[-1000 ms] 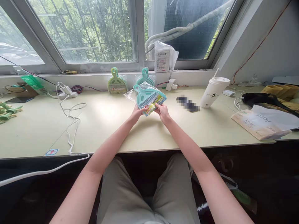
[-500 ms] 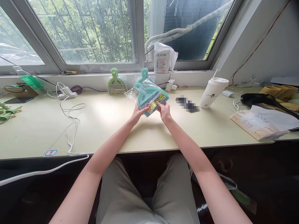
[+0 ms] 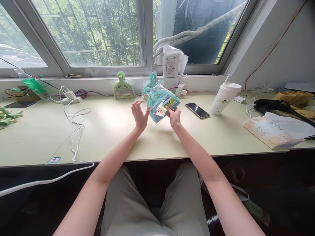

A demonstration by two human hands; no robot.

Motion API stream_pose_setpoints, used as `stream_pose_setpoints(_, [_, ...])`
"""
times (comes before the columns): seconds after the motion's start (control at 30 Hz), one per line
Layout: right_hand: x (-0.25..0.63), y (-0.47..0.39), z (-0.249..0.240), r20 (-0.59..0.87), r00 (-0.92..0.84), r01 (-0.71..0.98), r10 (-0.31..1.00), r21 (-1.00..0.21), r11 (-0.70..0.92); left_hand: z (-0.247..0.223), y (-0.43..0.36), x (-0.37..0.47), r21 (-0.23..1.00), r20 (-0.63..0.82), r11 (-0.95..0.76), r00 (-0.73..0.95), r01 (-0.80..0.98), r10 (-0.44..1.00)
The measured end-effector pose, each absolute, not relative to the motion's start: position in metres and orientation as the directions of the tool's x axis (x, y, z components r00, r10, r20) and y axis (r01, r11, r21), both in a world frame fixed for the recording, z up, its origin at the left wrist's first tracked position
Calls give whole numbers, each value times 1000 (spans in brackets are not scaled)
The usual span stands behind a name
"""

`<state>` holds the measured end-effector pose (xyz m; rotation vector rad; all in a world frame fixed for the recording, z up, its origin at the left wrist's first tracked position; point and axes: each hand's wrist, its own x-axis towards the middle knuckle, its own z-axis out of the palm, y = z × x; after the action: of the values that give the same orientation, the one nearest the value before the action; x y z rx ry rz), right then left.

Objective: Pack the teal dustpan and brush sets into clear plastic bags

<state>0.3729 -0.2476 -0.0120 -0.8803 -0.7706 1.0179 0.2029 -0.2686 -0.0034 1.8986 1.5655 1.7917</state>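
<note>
R hand (image 3: 175,118) grips lower R edge of a teal plastic dustpan pkg (image 3: 156,105) (clear wrap (image 3: 159,87), yellow label (image 3: 171,100)), tilted above the pale yellow tabletop (image 3: 110,137). L hand (image 3: 140,117) is loose, fingers spread just beside the pkg's L edge; can't tell if thumb touches. Behind & L, a green plastic dustpan pkg (image 3: 123,87) stands upright; slim black smartphone (image 3: 197,110) lies to R.

The person wears loose grey-green trousers of plain, matte cloth (image 3: 134,206), wide over both thighs, with soft creases gathering toward the lap and smoother, rounded fabric at the knees. A small paler patch (image 3: 157,234) shows at the lap, too cut off to identify. The slim left arm (image 3: 98,178) and right arm (image 3: 209,164) are bare, as are the slender-fingered left hand (image 3: 140,116) and right hand (image 3: 175,118).
</note>
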Motion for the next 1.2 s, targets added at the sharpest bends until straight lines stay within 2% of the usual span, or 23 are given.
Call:
stream_pose_setpoints(0.07, [370, -248, -13, 153, 308, -339, 939, -905, 258, 3, -274, 201, 494, 733, -443, -84, 748, 675])
stream_pose_setpoints(0.13, [366, -249, -15, 169, 272, -292, 947, -923, 249, 7, -277, 202, 387, 722, -429, 21, 816, 692])
stream_pose_setpoints(0.27, [357, -252, -18, 187, 224, -212, 956, -948, 236, 7, -280, 207, 330, 673, -425, 106, 843, 732])
stream_pose_setpoints(0.57, [353, -256, -21, 194, 231, -205, 953, -948, 242, -6, -277, 215, 507, 632, -568, 168, 648, 757])
stream_pose_setpoints(0.8, [356, -254, -22, 159, 289, -289, 944, -925, 245, -7, -275, 213, 560, 575, -597, 250, 575, 779])
stream_pose_setpoints(0.97, [358, -260, -16, 131, 321, -376, 938, -891, 253, -3, -281, 215, 586, 589, -681, 346, 439, 730])
stream_pose_setpoints(1.2, [362, -261, -9, 101, 352, -478, 931, -835, 271, 3, -294, 219, 674, 569, -691, 412, 261, 711])
